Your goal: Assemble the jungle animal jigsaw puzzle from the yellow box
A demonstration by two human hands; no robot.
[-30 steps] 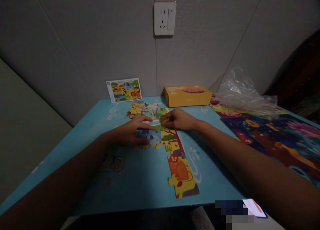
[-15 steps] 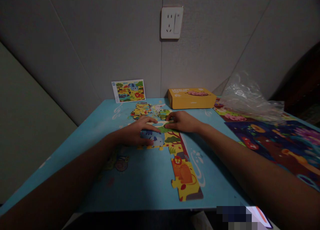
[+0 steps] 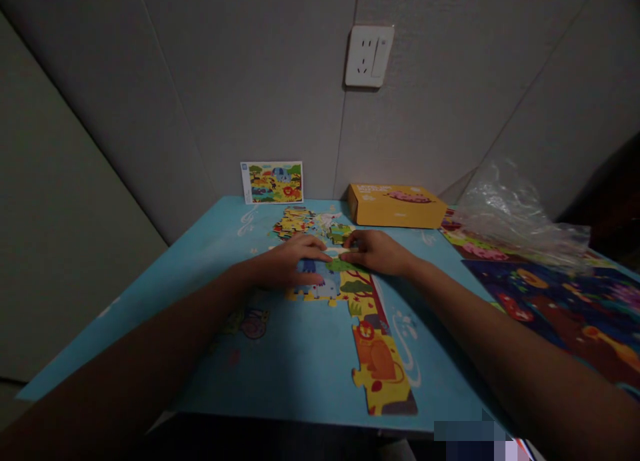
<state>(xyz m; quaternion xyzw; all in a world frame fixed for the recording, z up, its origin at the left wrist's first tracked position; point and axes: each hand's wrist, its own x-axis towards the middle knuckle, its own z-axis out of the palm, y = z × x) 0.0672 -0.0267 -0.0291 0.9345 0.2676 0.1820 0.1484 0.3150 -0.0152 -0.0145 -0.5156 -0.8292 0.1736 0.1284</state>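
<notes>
A partly joined jigsaw puzzle [image 3: 360, 287] lies on the table, showing a blue elephant, a tree and a lion. From its right side a strip with the orange lion [image 3: 377, 361] runs down toward the near edge. My left hand [image 3: 293, 261] rests over the elephant part, fingers stretched out and apart, hiding some of it. At the puzzle's upper right edge, my right hand [image 3: 380, 251] touches the green tree area with bent fingers, thumb and forefinger apart. Just behind the hands lie loose puzzle pieces [image 3: 295, 217] in a heap and a few green pieces [image 3: 340, 233].
A picture card [image 3: 276, 183] leans on the wall at the back. To its right sits a yellow box [image 3: 400, 211]. Crumpled clear plastic [image 3: 525, 217] lies over a colourful sheet, beside a dark blue picture [image 3: 560, 307]. The blue table [image 3: 285, 367] ends close below my forearms.
The view has turned slightly left, so everything appears shifted right. Both hands stay at nearly the same spots on the puzzle, with little visible finger movement.
</notes>
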